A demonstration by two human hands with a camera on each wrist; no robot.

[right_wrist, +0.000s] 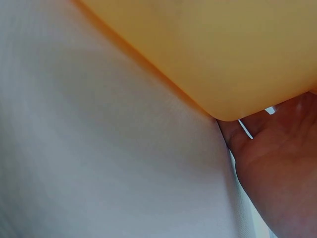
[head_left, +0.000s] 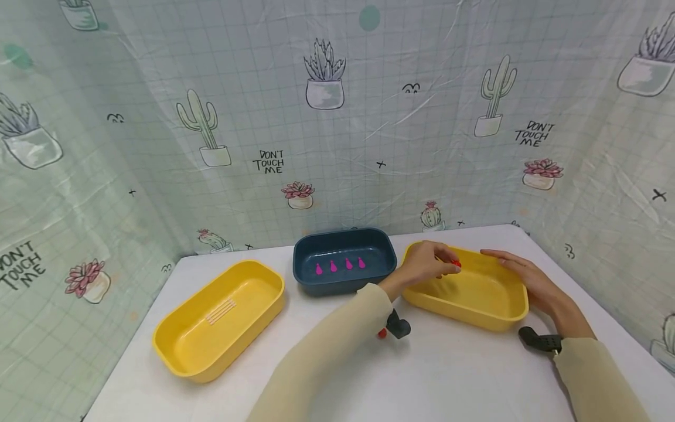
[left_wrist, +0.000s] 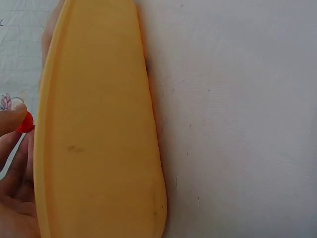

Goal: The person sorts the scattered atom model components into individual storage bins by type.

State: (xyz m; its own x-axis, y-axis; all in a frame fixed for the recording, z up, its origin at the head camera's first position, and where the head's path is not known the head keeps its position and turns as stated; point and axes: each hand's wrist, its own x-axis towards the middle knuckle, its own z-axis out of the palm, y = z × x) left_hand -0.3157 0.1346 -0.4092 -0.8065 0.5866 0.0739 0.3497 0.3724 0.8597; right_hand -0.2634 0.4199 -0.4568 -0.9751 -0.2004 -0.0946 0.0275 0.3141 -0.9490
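Note:
My left hand (head_left: 426,261) reaches over the left side of the right-hand yellow tray (head_left: 464,315). Between thumb and fingers it pinches a small, glossy red piece (head_left: 457,264); in the left wrist view this rounded red piece (left_wrist: 26,123) shows beyond the tray's rim, mostly covered by the fingertips. Along the outside of the same tray's right end lies my right hand (head_left: 529,280), its fingers extended beside the rim. The right wrist view has that palm (right_wrist: 277,158) close against the tray's outer wall (right_wrist: 223,64).
Behind, in the middle, a dark blue tray (head_left: 345,288) holds several pink pear-shaped pieces (head_left: 333,266). Another yellow tray (head_left: 248,328) at left contains several thin pale sticks (head_left: 221,312). A second red piece (head_left: 382,333) lies on the white table below my left wrist. Printed curtains (head_left: 364,129) enclose the table.

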